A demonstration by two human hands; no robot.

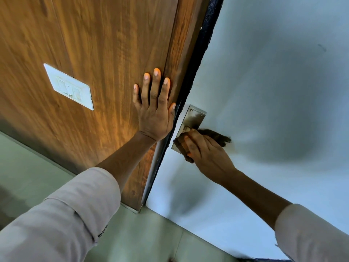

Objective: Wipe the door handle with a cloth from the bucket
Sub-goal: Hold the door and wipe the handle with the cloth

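At far left, a pale sleeve (62, 214) covers the left forearm, which rises toward the centre of the view. Above it, a white switch plate (69, 86) is fixed flush on a brown wood-grain panel (94, 44).

The left hand (154, 110) lies flat on that panel, palm down, just beside the panel's right edge. Its fingers (156, 80) are straight and slightly spread, holding nothing; the thumb rests along the edge nearest the dark strip. The dark strip (198, 63) runs diagonally from the top of the view down to the floor, separating the wood panel from a light blue-grey door (264, 72).

On the door, touching close to the strip, sits a metal handle plate (190, 120), rectangular, with screw heads visible at its upper end. The handle itself is mostly hidden; only a small part of its base shows at the middle of the plate.

The right hand (205, 150) is closed over the lower half of the plate, its fingers curled together and pressing a dark cloth (217, 136) against the handle. The cloth bunches out beyond the knuckles toward the right, and a further fold shows beneath the fingers at the plate's lower edge. The cloth is blurred.

At far right, a second pale sleeve (311, 233) covers the right forearm. A greenish floor (151, 242) fills the bottom of the view. The bucket is out of view.
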